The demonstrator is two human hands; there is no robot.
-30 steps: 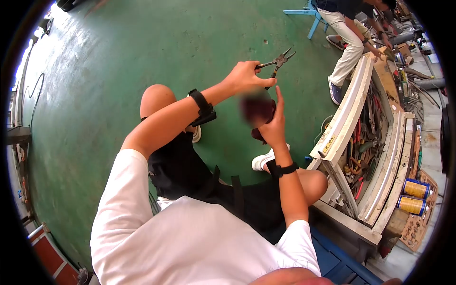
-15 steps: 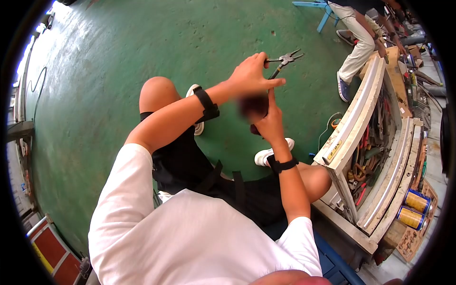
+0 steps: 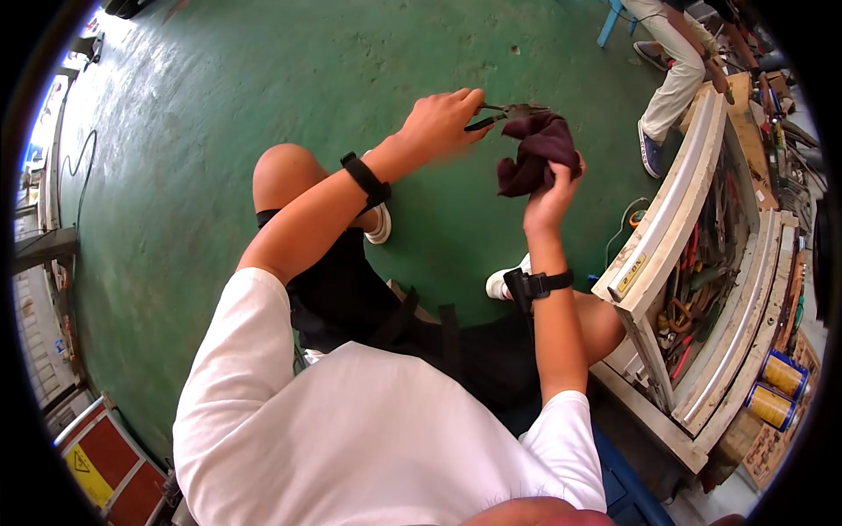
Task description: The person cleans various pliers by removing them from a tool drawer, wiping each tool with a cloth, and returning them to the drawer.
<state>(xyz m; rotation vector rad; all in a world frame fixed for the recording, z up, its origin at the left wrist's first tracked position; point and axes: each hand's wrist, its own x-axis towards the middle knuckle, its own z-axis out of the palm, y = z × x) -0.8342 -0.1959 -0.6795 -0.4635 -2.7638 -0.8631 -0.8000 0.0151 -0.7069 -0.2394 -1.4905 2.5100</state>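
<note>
My left hand (image 3: 441,123) is closed around the handles of a pair of pliers (image 3: 489,121), held out over the floor between my knees. The pliers' jaws point right and lie against the upper edge of a dark maroon cloth (image 3: 537,151), which partly hides them. That bunched cloth is gripped in my right hand (image 3: 553,195), fingers wrapped behind it. Black straps circle both wrists.
To my right stands a worn whitish metal bin (image 3: 645,302) full of assorted tools (image 3: 688,298). Two blue-and-yellow cans (image 3: 772,405) sit beyond it. Another person's legs (image 3: 675,83) are at upper right. A red-brown panel (image 3: 105,451) with a yellow warning label is at lower left.
My right hand has moved up and right, bringing the cloth against the pliers' jaws. My left hand has shifted slightly left and now grips the handles with closed fingers.
</note>
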